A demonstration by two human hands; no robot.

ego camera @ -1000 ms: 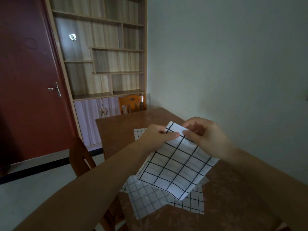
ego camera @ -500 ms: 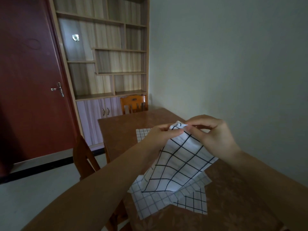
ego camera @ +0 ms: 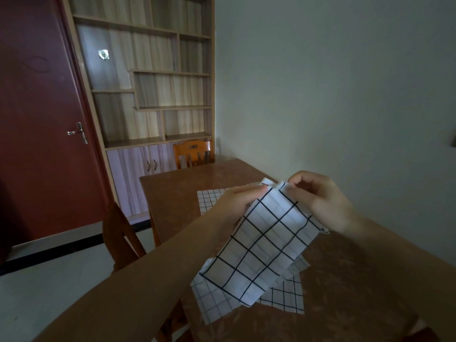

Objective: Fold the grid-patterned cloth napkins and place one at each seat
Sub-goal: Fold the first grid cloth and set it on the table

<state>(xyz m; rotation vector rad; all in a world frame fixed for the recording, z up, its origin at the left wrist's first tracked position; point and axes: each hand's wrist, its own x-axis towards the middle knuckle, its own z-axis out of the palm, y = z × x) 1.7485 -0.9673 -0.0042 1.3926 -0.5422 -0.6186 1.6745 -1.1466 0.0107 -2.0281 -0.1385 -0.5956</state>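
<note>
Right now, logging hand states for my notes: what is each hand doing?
Left hand: pinches the napkin at its top edge.
Right hand: pinches the same napkin's top edge.

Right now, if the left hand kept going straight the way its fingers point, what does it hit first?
Probably the right hand: the left hand points right along the held napkin's top edge, and both pinch it close together. Depth is unclear.
</note>
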